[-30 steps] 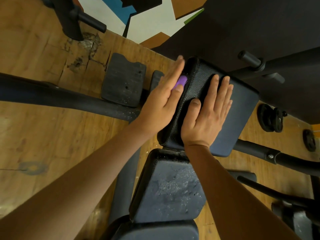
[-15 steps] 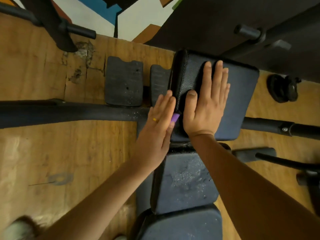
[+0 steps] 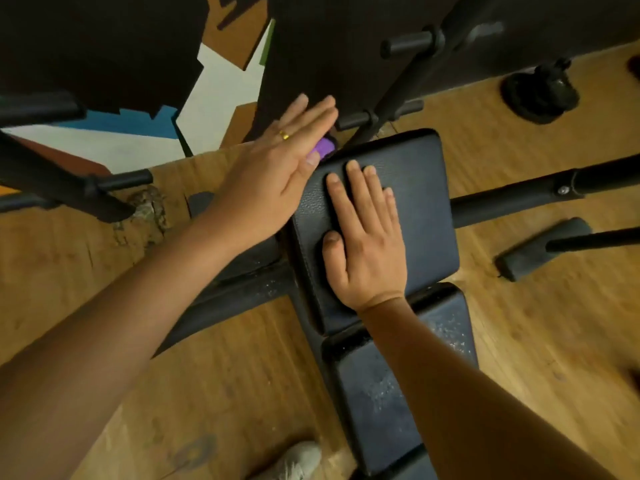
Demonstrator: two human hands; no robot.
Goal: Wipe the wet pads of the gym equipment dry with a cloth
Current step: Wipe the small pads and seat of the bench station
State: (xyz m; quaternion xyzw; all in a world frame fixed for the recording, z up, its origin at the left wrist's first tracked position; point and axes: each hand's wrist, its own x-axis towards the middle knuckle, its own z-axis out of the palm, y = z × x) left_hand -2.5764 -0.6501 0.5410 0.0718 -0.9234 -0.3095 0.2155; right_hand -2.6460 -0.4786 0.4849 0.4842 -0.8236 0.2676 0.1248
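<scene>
Head view: right hand (image 3: 367, 244) flat on black grained pad (image 3: 424, 188); straight-fingered left hand (image 3: 273, 168) presses purple cloth (image 3: 325, 148); worn wooden floor (image 3: 242, 375) beneath both hands

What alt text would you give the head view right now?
The left hand presses a purple cloth against the far left corner of a black bench pad, while the right hand lies flat on top. The nearer pad shows water droplets.
</scene>
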